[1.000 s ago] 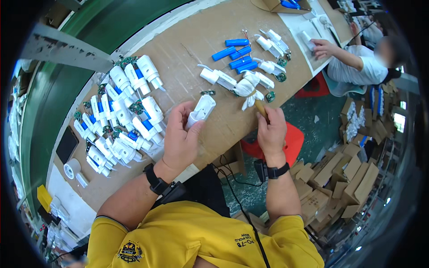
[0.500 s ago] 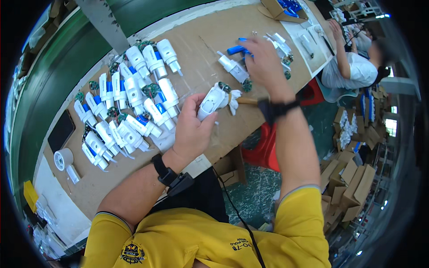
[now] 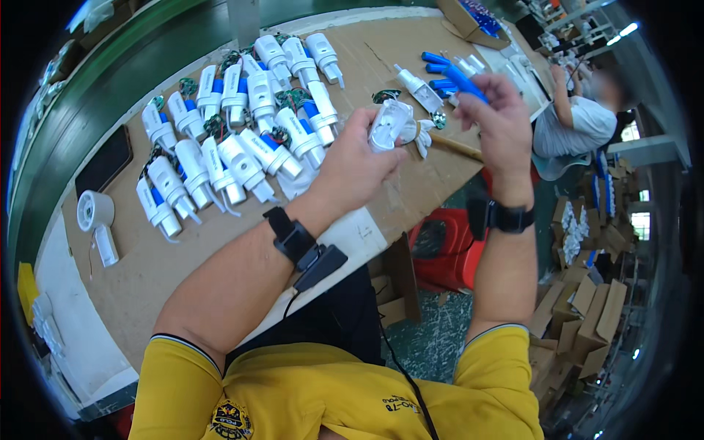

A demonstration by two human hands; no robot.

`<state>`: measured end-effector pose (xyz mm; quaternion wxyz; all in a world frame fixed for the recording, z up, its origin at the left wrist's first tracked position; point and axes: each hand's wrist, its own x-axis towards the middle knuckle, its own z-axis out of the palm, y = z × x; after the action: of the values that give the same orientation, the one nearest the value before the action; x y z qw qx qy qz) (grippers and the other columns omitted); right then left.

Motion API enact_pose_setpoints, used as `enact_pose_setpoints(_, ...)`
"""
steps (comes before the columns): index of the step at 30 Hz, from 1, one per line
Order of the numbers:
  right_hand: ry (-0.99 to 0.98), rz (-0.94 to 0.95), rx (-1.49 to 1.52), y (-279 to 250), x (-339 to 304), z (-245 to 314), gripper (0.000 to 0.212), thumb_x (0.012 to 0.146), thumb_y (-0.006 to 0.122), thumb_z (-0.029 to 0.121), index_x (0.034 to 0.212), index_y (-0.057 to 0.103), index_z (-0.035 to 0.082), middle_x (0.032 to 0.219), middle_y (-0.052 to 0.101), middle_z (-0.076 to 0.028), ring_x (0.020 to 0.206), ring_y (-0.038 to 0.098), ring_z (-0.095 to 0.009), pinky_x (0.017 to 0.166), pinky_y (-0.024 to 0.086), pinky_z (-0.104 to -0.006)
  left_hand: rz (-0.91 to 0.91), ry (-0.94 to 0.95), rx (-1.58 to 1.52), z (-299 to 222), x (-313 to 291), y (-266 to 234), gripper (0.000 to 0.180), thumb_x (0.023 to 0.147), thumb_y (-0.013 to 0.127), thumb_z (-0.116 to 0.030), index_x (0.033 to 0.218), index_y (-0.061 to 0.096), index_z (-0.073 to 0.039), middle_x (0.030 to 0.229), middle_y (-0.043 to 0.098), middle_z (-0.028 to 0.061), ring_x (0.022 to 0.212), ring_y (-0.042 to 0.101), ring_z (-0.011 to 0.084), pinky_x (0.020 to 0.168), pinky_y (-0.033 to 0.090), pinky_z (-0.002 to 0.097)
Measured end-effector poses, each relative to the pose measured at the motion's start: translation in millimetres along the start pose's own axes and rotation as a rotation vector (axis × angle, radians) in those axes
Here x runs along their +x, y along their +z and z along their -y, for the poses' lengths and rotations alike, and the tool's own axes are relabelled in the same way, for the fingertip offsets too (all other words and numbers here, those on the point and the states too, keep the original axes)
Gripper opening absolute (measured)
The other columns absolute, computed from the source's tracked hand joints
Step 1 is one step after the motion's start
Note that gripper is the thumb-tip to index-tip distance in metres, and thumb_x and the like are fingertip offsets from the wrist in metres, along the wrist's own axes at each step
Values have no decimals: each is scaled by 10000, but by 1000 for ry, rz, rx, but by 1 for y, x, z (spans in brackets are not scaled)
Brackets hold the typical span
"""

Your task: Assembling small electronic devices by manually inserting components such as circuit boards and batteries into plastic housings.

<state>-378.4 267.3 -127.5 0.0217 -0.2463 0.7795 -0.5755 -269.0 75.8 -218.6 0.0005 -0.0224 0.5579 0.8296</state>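
Note:
In my left hand point(image 3: 358, 160) is an open white plastic housing point(image 3: 391, 125), its hollow side facing up. A blue cylindrical battery point(image 3: 465, 82) is pinched in the fingers of my right hand point(image 3: 503, 121), raised over the table's right part. Beyond it lie several more blue batteries point(image 3: 437, 68). Between the hands rests a white handheld unit point(image 3: 419, 88) with a green circuit board point(image 3: 438, 119) at its end. A wooden handle point(image 3: 455, 146) with white cloth point(image 3: 423, 138) round its end lies just right of the housing.
Several white units point(image 3: 260, 95) with blue batteries and green boards cover the table's left side. A black phone point(image 3: 105, 161) and a white round-headed part point(image 3: 95, 211) lie farther left. A cardboard box point(image 3: 469, 23) stands far right. A red stool point(image 3: 447, 246) and a seated person point(image 3: 576, 128) are to the right.
My right hand has picked up a blue battery and drawn it back toward me, rightward in view. My left hand and the housing appear farther right and higher; the whole view has shifted too.

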Motion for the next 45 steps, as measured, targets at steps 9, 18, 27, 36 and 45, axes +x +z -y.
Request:
enact_pose_setpoints(9, 256, -60, 525, 26, -86, 18, 278, 935, 651, 35, 1208, 612, -5, 866, 674, -70, 706, 657, -144, 592, 516, -256, 204, 25, -79, 2, -8, -3, 508, 882, 681, -60, 1352, 491, -26, 1055, 644, 44, 901, 618, 106, 780, 512, 272)
enact_pose_setpoints(18, 10, 9, 221, 31, -98, 39, 274, 946, 654, 37, 1210, 605, -20, 900, 684, -58, 761, 659, -121, 678, 533, -233, 278, 169, 18, 3, -10, -5, 481, 817, 768, -39, 1264, 591, -70, 1071, 664, 27, 935, 614, 127, 855, 491, 282)
enact_pose_setpoints(27, -132, -112, -66, 56, -86, 20, 243, 883, 713, -36, 1114, 638, -41, 954, 707, -65, 819, 664, -109, 753, 542, -229, 186, 234, 196, 10, -5, -7, 534, 720, 851, -77, 1189, 596, -47, 965, 684, 53, 840, 592, 139, 803, 494, 309)
enact_pose_setpoints(36, -167, -102, -209, 71, -95, 8, 234, 858, 723, -36, 1086, 671, -31, 944, 710, -67, 838, 670, -105, 757, 546, -247, 200, 226, 244, 6, -6, -6, 546, 722, 833, -28, 1211, 591, -49, 978, 686, 45, 843, 617, 132, 772, 507, 298)
enact_pose_setpoints(45, -309, -123, -275, 72, -105, -5, 230, 840, 707, -41, 1069, 685, -25, 958, 699, -98, 843, 681, -169, 755, 543, -281, 300, 70, 101, -10, -15, -6, 417, 816, 762, -13, 1198, 607, -73, 943, 669, 2, 804, 612, 95, 709, 500, 254)
